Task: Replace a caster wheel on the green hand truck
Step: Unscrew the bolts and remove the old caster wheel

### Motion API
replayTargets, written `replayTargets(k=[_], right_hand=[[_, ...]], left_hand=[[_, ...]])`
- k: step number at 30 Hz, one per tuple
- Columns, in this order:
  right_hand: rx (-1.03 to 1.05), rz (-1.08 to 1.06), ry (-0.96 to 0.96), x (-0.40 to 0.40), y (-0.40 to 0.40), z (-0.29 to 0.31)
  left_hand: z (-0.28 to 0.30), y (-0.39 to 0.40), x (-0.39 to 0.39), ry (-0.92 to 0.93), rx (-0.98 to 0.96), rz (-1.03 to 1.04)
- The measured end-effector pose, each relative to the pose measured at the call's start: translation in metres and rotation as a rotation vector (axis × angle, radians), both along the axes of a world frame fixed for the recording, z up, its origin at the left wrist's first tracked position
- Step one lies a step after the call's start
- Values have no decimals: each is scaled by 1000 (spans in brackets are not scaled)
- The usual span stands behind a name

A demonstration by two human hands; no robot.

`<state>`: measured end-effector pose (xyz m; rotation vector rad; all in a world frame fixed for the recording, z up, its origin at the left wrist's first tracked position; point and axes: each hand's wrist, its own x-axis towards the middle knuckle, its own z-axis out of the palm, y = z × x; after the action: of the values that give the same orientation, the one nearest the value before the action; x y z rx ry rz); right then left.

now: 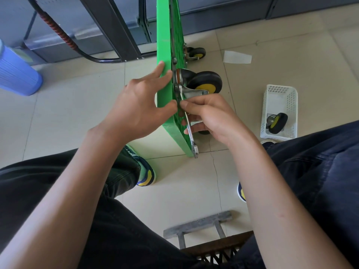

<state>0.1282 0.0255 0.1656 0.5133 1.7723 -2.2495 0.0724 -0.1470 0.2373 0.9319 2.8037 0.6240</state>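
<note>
Green hand truck tipped on its edge on the tiled floor, underside to the right. Caster wheel seated against the deck, bracket in place — judged mid-fastening, though whether tightening or loosening cannot be told. Second wheel lying in a white basket nearby. Left hand spread, fingers straight, steadying the deck edge. Right hand curled round a wrench set at the mounting plate — bolt itself hidden.
</note>
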Motion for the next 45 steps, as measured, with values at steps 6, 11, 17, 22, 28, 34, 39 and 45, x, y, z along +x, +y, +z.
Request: replayTargets(k=[6,11,17,22,28,34,39,45], right_hand=[[-88,0,-44,-8,0,16],[-33,-21,-62,-12,-6,13],[-13,-76,-74,-10,-7,12],[91,-71,-52,-9,-11,10],[481,-70,138,-11,-18,-21],[765,-137,394,-17,-18,-41],[844,-187,498,-18,-18,-46],[859,-173,511,-17,-16,-45]], left_hand=[[-3,-1,0,-2,31,-3],[-4,-2,1,-6,40,16],[-3,-1,1,-12,34,27],[-2,0,1,-15,42,23],[0,1,3,-13,18,48],[-1,1,3,-14,14,42],[-2,0,2,-17,18,28],[-3,0,2,-13,22,31]])
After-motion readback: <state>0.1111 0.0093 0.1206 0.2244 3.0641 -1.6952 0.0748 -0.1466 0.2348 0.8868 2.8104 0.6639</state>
